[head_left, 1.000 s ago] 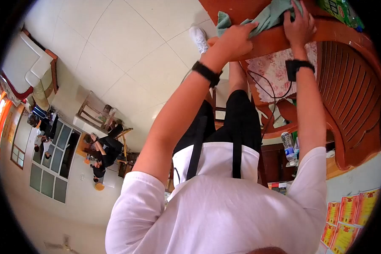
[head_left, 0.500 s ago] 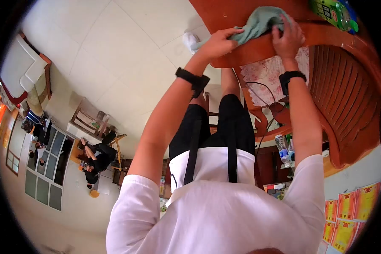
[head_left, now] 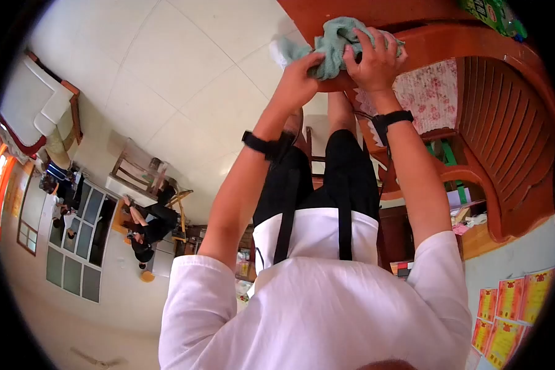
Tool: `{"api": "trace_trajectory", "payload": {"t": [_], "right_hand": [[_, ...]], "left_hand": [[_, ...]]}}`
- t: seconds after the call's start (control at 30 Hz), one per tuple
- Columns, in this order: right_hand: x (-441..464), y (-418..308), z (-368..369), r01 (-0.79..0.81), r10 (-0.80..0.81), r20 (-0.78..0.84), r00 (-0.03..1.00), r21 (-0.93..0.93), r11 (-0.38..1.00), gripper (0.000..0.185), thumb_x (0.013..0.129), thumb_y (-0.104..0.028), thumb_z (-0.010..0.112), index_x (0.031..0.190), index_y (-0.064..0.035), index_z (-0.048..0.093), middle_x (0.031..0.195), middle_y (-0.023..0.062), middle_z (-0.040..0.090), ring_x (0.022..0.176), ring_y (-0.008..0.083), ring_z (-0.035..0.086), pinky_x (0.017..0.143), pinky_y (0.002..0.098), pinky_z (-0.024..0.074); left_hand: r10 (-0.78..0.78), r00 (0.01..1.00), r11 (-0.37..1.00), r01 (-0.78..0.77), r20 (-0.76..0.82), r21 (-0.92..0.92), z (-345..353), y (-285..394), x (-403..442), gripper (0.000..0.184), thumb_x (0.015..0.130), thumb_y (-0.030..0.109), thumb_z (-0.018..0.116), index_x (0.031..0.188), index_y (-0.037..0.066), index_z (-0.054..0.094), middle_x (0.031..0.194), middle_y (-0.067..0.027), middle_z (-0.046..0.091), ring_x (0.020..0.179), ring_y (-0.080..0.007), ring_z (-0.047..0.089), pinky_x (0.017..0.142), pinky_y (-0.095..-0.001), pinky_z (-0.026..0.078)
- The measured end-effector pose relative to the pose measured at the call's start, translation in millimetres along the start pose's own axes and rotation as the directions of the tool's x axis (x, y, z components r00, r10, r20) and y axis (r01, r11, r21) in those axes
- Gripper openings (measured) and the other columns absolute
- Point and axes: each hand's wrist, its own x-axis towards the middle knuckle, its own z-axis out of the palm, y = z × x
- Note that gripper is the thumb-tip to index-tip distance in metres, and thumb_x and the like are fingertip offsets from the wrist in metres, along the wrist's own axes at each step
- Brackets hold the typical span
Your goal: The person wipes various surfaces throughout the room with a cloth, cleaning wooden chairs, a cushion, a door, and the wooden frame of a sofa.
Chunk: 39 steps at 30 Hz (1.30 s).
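Grip of left hand [head_left: 299, 77] and right hand [head_left: 375, 61] clenches green cloth [head_left: 335, 46]; label [head_left: 492, 12] on green bottle [head_left: 507, 24] is illegible.

1 head-worn wide-angle camera looks forward and down from close above the wearer's shirt [head_left: 333, 302].

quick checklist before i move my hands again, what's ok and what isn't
1. Left hand touching the green cloth: ok, at its near left part.
2. Right hand on the green cloth: ok, fingers spread over its right part.
3. Cloth laid flat: not ok, it is bunched in folds.
4. Green bottle apart from both hands: ok, off to the right.
5. Bottle cap tight: cannot tell.
6. Wood under the cloth clean: cannot tell, it is covered.
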Motion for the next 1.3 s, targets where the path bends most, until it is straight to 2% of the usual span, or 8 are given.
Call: {"api": "trace_trajectory", "payload": {"t": [0.3,0.53,0.63,0.73,0.83,1.07,1.23,1.3], "right_hand": [[3.2,1.0,5.0,0.014,-0.013,-0.015,1.0,0.053,0.998,0.034,0.076,-0.041,0.066,0.104,-0.0203,0.07,0.116,-0.0003,0.06,0.113,0.0248,0.05,0.096,0.0524,0.0299],[48.2,66.9,12.9,0.315,-0.333,0.121,0.935,0.144,0.938,0.034,0.083,-0.039,0.064,0.108,-0.0171,0.069,0.113,0.0054,0.063,0.106,0.0306,0.057,0.094,0.0539,0.0363],[79.1,74.2,-39.1,-0.11,0.06,0.466,0.883,0.081,0.991,0.031,0.077,-0.024,0.062,0.105,-0.011,0.065,0.115,0.0145,0.062,0.105,0.0345,0.055,0.084,0.0505,0.0401],[56.2,84.4,-31.8,-0.101,0.102,0.085,0.991,-0.019,0.995,0.026,0.077,-0.026,0.063,0.092,-0.0044,0.066,0.105,0.0191,0.063,0.098,0.0366,0.056,0.079,0.0516,0.0418],[19.2,78.7,4.8,0.06,-0.064,-0.19,0.98,-0.026,0.998,0.037,0.084,-0.042,0.064,0.11,-0.0172,0.069,0.114,0.0064,0.063,0.108,0.0311,0.056,0.095,0.0549,0.0356],[-48.1,-50.6,6.9,-0.035,0.046,-0.081,0.996,0.137,0.99,0.033,0.085,-0.043,0.061,0.11,-0.0232,0.067,0.122,0.003,0.056,0.117,0.0261,0.049,0.096,0.0544,0.0335],[-18.9,-27.1,8.0,0.57,-0.598,0.056,0.799,0.245,0.784,0.035,0.08,-0.041,0.065,0.108,-0.0207,0.065,0.119,0.0016,0.057,0.117,0.0193,0.051,0.096,0.0462,0.0362],[7.9,-8.1,-1.9,0.541,-0.568,0.12,0.814,0.199,0.817,0.034,0.081,-0.039,0.065,0.107,-0.0179,0.066,0.114,0.0027,0.061,0.112,0.0216,0.056,0.092,0.0449,0.0397]], "left_hand": [[0.088,0.996,0.991,-0.089,0.018,0.096,-6.5,6.4,12.2,0.047,0.068,-0.013,0.043,0.112,-0.008,0.06,0.104,-0.0253,0.067,0.104,-0.037,0.065,0.092,-0.0382,0.05],[0.25,0.966,0.891,-0.254,0.061,0.375,-0.8,20.9,56.2,0.034,0.071,-0.003,0.05,0.1,0.0,0.067,0.091,-0.0238,0.067,0.088,-0.0429,0.064,0.079,-0.0438,0.052],[0.297,0.948,0.873,-0.317,0.112,0.371,9.6,18.1,61.7,0.034,0.074,0.0,0.05,0.104,0.0,0.067,0.092,-0.0242,0.067,0.086,-0.0433,0.064,0.077,-0.0463,0.052],[0.318,0.946,0.816,-0.305,0.059,0.491,25.1,-1.7,55.7,0.039,0.076,0.004,0.052,0.113,0.001,0.064,0.096,-0.0231,0.068,0.091,-0.0435,0.064,0.081,-0.0471,0.051],[0.167,0.986,0.744,-0.132,0.01,0.655,30.4,-29.6,43.4,0.036,0.079,0.008,0.051,0.113,0.0,0.061,0.104,-0.0232,0.067,0.098,-0.045,0.061,0.086,-0.0489,0.049],[-0.202,0.947,0.888,0.284,-0.248,0.362,-11.8,-63.8,-3.5,0.032,0.091,0.023,0.042,0.102,-0.002,0.058,0.108,-0.0289,0.063,0.102,-0.0487,0.058,0.088,-0.0525,0.046],[-0.209,0.942,0.91,0.286,-0.261,0.302,-6.1,-34.7,-19.5,0.034,0.09,0.025,0.048,0.104,-0.004,0.058,0.099,-0.0337,0.062,0.097,-0.0486,0.06,0.083,-0.053,0.048],[-0.259,0.943,0.92,0.306,-0.209,0.244,0.3,1.5,-15.7,0.036,0.087,0.02,0.053,0.113,-0.005,0.057,0.099,-0.034,0.062,0.097,-0.048,0.06,0.084,-0.0529,0.048]]}}
